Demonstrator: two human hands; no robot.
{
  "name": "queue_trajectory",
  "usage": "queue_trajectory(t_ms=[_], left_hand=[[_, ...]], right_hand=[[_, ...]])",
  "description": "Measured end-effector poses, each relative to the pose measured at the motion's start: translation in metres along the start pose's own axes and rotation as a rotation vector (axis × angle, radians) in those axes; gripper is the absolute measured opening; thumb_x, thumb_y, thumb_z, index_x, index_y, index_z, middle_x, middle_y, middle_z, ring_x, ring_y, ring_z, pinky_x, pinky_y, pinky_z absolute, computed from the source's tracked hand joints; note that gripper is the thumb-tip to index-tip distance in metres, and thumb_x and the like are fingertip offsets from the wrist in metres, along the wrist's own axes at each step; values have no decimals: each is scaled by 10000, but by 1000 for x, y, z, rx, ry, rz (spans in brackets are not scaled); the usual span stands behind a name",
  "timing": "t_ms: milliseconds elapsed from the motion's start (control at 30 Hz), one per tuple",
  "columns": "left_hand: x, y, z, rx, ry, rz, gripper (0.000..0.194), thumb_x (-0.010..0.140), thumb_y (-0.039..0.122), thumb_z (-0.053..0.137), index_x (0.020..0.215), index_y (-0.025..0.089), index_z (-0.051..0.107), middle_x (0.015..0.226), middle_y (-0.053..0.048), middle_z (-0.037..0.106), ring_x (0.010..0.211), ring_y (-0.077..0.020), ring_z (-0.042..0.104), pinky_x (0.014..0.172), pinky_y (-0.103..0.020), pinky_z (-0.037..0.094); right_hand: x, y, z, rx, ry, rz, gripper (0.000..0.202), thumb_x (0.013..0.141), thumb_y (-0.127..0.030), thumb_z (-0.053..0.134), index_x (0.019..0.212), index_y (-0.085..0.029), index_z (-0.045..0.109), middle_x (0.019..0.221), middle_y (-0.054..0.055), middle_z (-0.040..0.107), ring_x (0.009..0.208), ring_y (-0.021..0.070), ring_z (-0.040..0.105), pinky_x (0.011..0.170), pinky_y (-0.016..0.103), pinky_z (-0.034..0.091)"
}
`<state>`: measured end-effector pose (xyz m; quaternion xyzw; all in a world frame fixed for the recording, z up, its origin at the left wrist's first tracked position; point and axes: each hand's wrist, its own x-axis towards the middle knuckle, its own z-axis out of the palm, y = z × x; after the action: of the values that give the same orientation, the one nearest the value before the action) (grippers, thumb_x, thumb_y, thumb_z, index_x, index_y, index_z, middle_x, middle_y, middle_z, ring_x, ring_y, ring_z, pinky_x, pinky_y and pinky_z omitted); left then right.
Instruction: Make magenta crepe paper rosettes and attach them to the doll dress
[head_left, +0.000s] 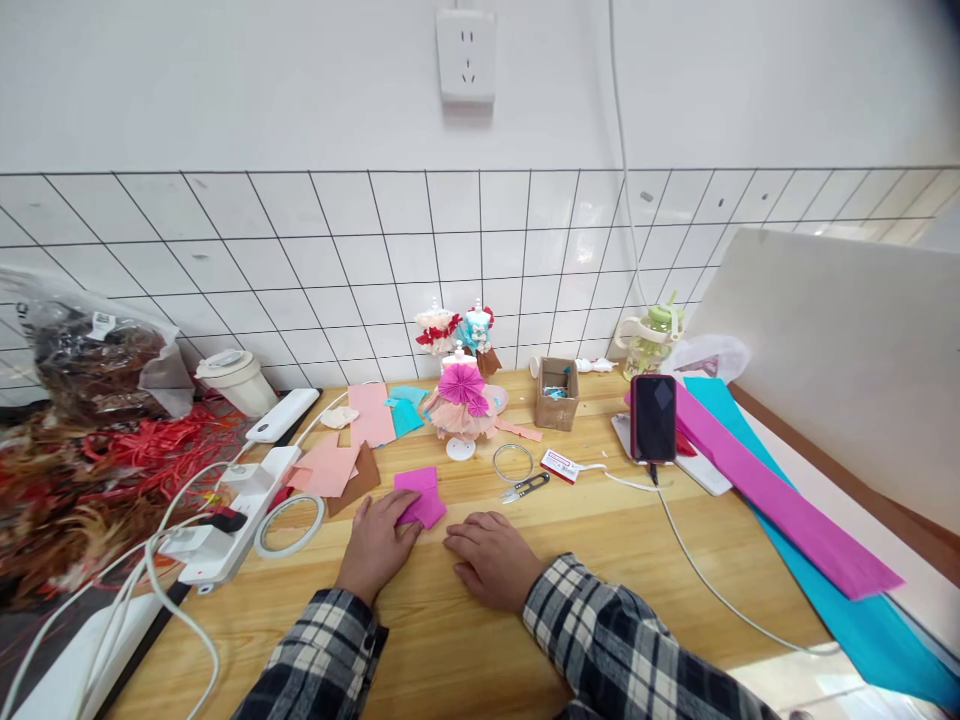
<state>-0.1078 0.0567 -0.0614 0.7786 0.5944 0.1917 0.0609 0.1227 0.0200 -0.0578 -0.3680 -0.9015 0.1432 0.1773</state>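
My left hand [379,545] lies on the wooden table with its fingertips resting on a small piece of magenta paper [426,497]; the fingers are flat, not gripping it. To the right of the paper, my right hand [493,560] rests palm down on the wood, fingers stretched out, holding nothing. Behind the paper stands a small figure in a pleated paper dress [461,395] with magenta fans over a peach skirt. Black thread snips [526,488] and a wire ring [513,462] lie beyond my right hand.
Pink paper pieces [326,467], a tape ring [289,526] and a power strip [240,515] with cables are at the left. A cardboard box [556,396] stands at the back. A phone [653,420] and long magenta paper [780,490] are at the right.
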Motion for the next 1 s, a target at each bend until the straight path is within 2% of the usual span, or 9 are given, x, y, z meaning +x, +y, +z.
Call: queue_trajectory(t_ms=[67,167,267,433,600,700,867,1000], left_hand=[[0,0,0,-16,-21,43,324,807,306,535,1109,294,652,1204,-49,635,1128,-254,556,1057,-540,283],[0,3,2,-83,-78,190,276,836,241,483,979,303,712,1122,-40,673,1063,-222,588,1030,-485,357],[-2,5,5,-160,-99,268,324,838,195,449,1031,268,699,1133,-57,664,1063,-204,584,985,-407,432],[-4,1,8,-158,-69,122,457,755,209,538,1209,233,589,1218,-55,618,1131,-221,549,1014,-389,423],[-3,0,7,-105,-59,110,442,758,284,569,1199,244,584,1176,-50,645,1081,-233,580,974,-387,435],[-2,1,4,-36,-30,78,406,797,338,546,1185,226,589,1173,-67,645,1079,-245,579,961,-398,429],[-1,0,-1,134,80,-109,425,865,440,443,1167,177,587,1195,-112,615,1076,-281,570,928,-419,428],[-2,4,-4,203,101,-217,470,868,452,422,1247,190,515,1269,-128,556,1105,-311,544,903,-464,409]], right_hand=[[0,-2,-2,2,2,22,436,855,-290,520,1284,-228,466,1238,43,575,1095,206,457,981,380,323],[-1,-5,-4,-16,22,59,574,834,-313,546,1374,-222,373,1291,71,527,1130,224,437,991,387,320],[-1,-4,-4,-26,12,19,572,850,-338,515,1391,-230,364,1421,68,412,1248,231,359,1040,399,272],[-1,-1,-1,-1,-26,8,432,881,-332,465,1303,-239,483,1350,38,512,1224,216,399,1048,414,259],[-2,0,-1,-12,0,10,374,851,-329,509,1211,-244,560,1387,28,474,1261,226,360,1045,420,258],[-2,0,-1,-21,5,3,329,847,-321,524,1161,-246,586,1360,25,497,1224,221,386,1027,413,269],[-2,3,-1,-43,48,28,201,880,-248,482,1021,-222,622,1050,54,636,1012,206,473,913,380,323],[-2,3,-1,-103,70,113,158,887,-271,480,929,-207,617,908,63,605,920,212,457,841,375,326]])
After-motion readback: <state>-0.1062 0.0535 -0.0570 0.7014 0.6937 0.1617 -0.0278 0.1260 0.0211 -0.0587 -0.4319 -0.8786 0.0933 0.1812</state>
